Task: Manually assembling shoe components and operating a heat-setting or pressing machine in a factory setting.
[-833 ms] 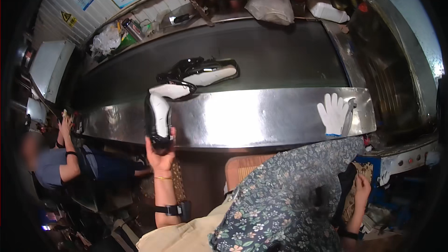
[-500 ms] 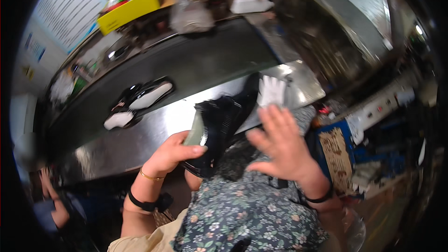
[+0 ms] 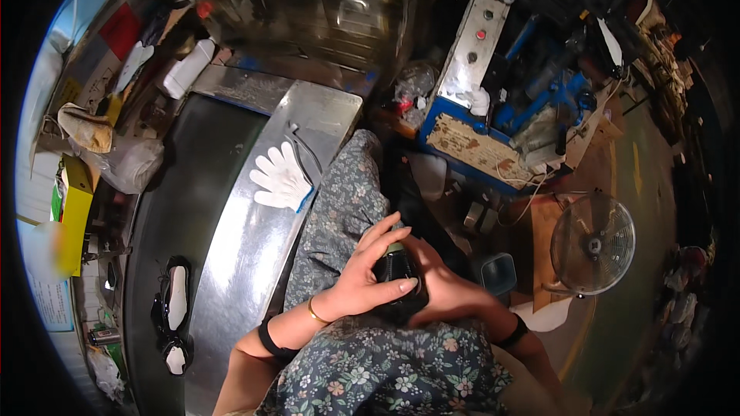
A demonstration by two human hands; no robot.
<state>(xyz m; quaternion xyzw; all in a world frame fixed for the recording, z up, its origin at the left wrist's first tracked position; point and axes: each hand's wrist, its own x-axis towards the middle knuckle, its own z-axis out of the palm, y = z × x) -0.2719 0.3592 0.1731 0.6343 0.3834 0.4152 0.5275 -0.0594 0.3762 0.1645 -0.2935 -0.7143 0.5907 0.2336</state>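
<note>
Black shoe between two hands over the lap

Head view: the left hand (image 3: 362, 285) grips a black shoe (image 3: 398, 266) above the floral apron (image 3: 385, 358), thumb across it. The right hand (image 3: 447, 291) lies against its right side; how far those fingers close cannot be told. A white glove (image 3: 280, 179) rests on the metal tabletop (image 3: 235, 270). Beyond, two black shoes with white soles (image 3: 177, 300) lie on a dark surface (image 3: 189, 185).
</note>
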